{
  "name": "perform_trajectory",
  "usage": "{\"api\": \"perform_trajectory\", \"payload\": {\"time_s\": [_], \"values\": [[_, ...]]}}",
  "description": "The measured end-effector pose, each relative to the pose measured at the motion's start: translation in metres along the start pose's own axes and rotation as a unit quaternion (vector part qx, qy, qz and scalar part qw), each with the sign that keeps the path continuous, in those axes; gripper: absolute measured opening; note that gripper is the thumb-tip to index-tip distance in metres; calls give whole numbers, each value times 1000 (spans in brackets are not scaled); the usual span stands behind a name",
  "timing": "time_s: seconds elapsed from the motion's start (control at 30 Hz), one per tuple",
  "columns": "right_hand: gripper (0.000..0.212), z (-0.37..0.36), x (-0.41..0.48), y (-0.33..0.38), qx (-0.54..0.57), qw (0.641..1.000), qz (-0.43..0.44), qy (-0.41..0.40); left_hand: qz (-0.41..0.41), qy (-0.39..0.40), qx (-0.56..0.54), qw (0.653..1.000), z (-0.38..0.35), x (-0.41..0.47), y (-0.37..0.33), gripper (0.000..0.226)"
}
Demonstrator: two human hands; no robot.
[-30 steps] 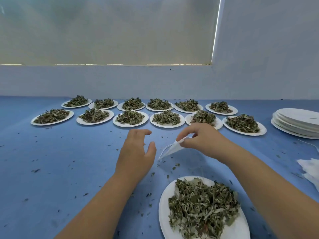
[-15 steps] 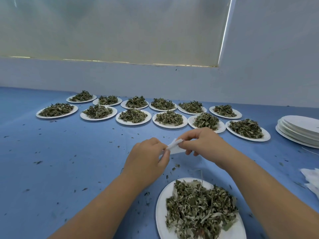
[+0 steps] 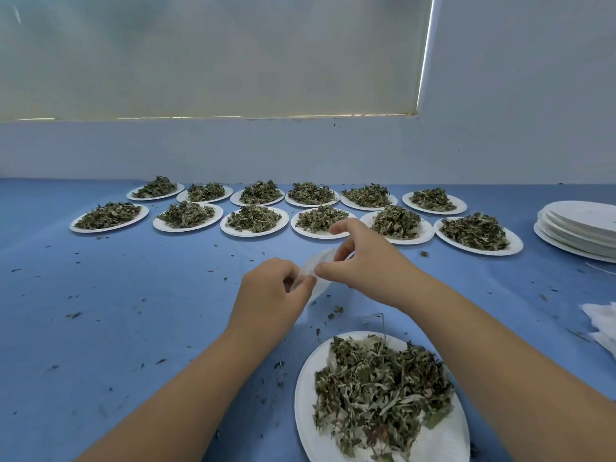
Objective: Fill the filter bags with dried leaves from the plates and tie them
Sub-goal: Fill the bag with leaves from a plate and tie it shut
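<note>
Since a second ago the left hand (image 3: 270, 295) has closed in on the filter bag (image 3: 321, 260), which the right hand (image 3: 366, 265) then held alone. Now both hands pinch it between them, the fingers of each curled on its thin white edge, apparently teasing the mouth apart. It hangs just above the table (image 3: 133, 328), beyond the near plate (image 3: 303, 401), and looks flat and empty. Dried leaves (image 3: 380, 391) lie heaped on that plate, seemingly untouched. Farther back, twelve more plates (image 3: 255, 233) stand in two rows, every one heaped. At the right, a stack of empty plates (image 3: 580, 228) suggests some batches may be done already, and a few spare bags (image 3: 603, 321) lie at the edge. No filled or tied bag shows anywhere. By my reading this bag is at its first step: it has to be opened, filled and tied, and after that all the full plates are left
</note>
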State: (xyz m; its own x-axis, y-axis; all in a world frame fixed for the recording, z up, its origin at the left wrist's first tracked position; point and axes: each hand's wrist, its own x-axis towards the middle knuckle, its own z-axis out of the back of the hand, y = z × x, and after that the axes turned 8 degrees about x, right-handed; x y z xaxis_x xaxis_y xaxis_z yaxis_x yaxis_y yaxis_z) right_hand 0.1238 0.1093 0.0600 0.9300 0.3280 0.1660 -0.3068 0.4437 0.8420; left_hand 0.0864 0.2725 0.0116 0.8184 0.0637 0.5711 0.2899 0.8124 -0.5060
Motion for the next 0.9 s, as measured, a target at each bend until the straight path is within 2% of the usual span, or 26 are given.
{"api": "perform_trajectory", "payload": {"time_s": [0.1, 0.33, 0.63, 0.8, 0.9], "values": [[63, -1, 0, -1, -13, 1000, -7, 4, -27, -6, 5, 1000, -1, -2, -2, 40], [57, -11, 0, -4, -19, 1000, -2, 8, -38, 11, 3, 999, -8, -3, -2, 45], [33, -10, 3, -7, -32, 999, -11, -15, 72, 49, -84, 993, -3, -2, -5, 18], [41, -2, 0, -3, -63, 998, 10, 6, 138, 36, -146, 979, 0, 0, -6, 17], [45, 1, -3, 1, -77, 996, 27, 42, 126, 15, -106, 986, 1, -1, -8, 17]]}}
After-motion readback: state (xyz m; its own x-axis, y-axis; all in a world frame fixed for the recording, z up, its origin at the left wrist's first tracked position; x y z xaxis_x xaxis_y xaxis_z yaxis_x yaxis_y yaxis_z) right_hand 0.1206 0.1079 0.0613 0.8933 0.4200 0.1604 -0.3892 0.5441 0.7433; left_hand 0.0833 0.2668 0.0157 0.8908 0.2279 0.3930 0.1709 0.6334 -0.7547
